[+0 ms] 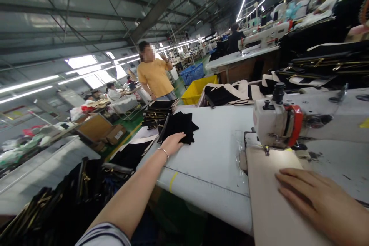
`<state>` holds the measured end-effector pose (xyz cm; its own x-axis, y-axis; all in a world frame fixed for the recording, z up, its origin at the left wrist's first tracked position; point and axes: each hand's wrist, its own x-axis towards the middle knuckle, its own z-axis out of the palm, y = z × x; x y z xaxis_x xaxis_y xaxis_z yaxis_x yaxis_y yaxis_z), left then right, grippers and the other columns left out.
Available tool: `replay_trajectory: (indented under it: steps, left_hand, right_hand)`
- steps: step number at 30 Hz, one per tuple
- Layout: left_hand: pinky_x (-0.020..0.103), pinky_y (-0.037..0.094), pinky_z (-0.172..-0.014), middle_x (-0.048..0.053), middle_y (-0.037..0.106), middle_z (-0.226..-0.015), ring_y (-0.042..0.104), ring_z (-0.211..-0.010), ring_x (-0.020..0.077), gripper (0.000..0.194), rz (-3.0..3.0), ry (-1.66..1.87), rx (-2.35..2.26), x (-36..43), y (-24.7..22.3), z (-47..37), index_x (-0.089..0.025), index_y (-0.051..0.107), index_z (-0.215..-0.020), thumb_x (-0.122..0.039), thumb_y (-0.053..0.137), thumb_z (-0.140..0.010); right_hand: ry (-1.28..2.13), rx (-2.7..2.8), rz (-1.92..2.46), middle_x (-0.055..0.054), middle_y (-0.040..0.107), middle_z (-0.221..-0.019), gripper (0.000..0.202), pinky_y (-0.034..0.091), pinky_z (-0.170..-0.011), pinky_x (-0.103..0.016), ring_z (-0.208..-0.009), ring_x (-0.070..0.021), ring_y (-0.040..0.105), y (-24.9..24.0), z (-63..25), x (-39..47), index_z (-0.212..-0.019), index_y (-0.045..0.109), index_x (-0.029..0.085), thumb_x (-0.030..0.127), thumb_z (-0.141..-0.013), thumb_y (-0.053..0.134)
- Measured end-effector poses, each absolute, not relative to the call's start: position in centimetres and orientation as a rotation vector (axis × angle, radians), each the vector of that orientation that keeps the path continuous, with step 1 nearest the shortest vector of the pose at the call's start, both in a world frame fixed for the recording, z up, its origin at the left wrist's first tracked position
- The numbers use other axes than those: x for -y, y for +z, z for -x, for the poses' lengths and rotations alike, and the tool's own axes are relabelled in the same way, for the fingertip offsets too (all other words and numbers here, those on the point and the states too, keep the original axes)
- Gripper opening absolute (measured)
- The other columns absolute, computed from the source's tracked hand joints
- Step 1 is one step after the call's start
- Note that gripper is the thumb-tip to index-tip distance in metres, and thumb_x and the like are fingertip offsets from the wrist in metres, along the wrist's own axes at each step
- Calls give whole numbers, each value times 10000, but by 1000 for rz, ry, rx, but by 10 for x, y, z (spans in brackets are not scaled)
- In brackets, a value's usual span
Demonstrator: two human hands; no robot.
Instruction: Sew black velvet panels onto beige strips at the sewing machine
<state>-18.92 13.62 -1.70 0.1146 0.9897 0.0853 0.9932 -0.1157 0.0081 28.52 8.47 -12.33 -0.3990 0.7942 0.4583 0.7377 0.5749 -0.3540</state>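
1. Right hand (319,196), close to the camera: palm down, fingers extended and near one another, laid flat on the pale panel (266,196).
2. Pale panel lies lengthwise on my worktable (213,142), far end at the needle of the sewing machine (273,123).
3. Left hand (173,143), my arm stretched out: fingers reach onto the near edge of the black pieces (177,123). Touching; whether I pinch any, cannot tell.
4. Black pieces: loosely fanned, at the worktable's far left corner. Just beyond, a dark stack (157,113).
5. Farther out: yellow bin (197,88), then a person in a yellow top (155,75), standing.
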Motion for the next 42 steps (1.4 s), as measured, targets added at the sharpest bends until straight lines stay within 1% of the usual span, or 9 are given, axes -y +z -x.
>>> replay_trajectory:
  steps: [3,7,12,16,18,21,28,34,42]
  left_hand:
    - [360,447,-1042,71,652,-1231,602,-1155,217,313,2181,-238,2053,-129,-3,192,-174,617,-1194,-214,450,-932]
    - [445,404,-1057,167,584,-1275,533,-1214,271,402,2001,-447,1981,-95,16,154,-96,521,-1280,-246,266,-1008]
    - [338,440,-1011,55,636,-1170,582,-1107,192,308,2722,-302,1579,-60,-2,75,-217,605,-1167,-338,370,-1009]
    - [461,340,-1079,144,526,-1312,454,-1265,277,368,2516,-365,1897,-107,-35,50,-146,531,-1256,-363,482,-962]
    - [484,402,-992,165,578,-1164,520,-1154,312,371,2426,-380,2038,-138,-45,47,-109,576,-1139,-398,566,-907]
    - [418,461,-889,105,601,-979,578,-976,267,260,2510,-392,2033,-159,-44,38,-134,599,-947,-377,626,-857]
    - [289,463,-866,27,631,-977,593,-928,175,185,3069,-532,1721,-124,-34,-24,-209,601,-1037,-305,460,-966]
    - [280,450,-756,29,626,-895,580,-865,188,19,2887,-674,1744,-133,-51,-61,-188,610,-874,-196,606,-858]
    - [275,435,-685,17,621,-834,581,-793,178,52,2815,-688,1816,-146,-52,-59,-185,606,-822,-220,608,-860]
  right_hand:
    - [-3,2375,1166,-5,582,-1302,449,413,-1004,-484,-1183,-277,531,-118,-280,-100,-1268,595,338,542,-880,498]
    - [-102,2382,1189,-12,526,-1371,481,358,-1047,-490,-1247,-276,478,-115,-279,-98,-1340,528,335,521,-899,481]
    - [-108,2398,1264,-32,556,-1333,450,366,-1021,-487,-1211,-271,497,-101,-271,-96,-1322,543,299,492,-927,450]
    - [-85,2387,1299,-44,573,-1305,402,389,-978,-476,-1182,-265,508,-89,-266,-93,-1289,566,280,439,-949,422]
    - [-84,2391,1306,-49,569,-1309,397,387,-978,-468,-1184,-260,504,-86,-265,-90,-1295,558,272,419,-955,415]
    - [-76,2397,1305,-50,575,-1300,386,386,-978,-451,-1182,-251,503,-84,-264,-87,-1294,556,264,394,-962,407]
    - [-53,2372,1321,-70,580,-1278,366,369,-975,-443,-1164,-250,496,-82,-262,-85,-1281,539,208,355,-981,390]
    - [-40,2396,1321,-63,547,-1319,408,354,-986,-455,-1178,-265,468,-81,-262,-84,-1343,489,206,381,-985,398]
    - [-19,2401,1346,-64,558,-1292,463,360,-977,-457,-1152,-267,472,-79,-262,-84,-1368,470,199,434,-971,430]
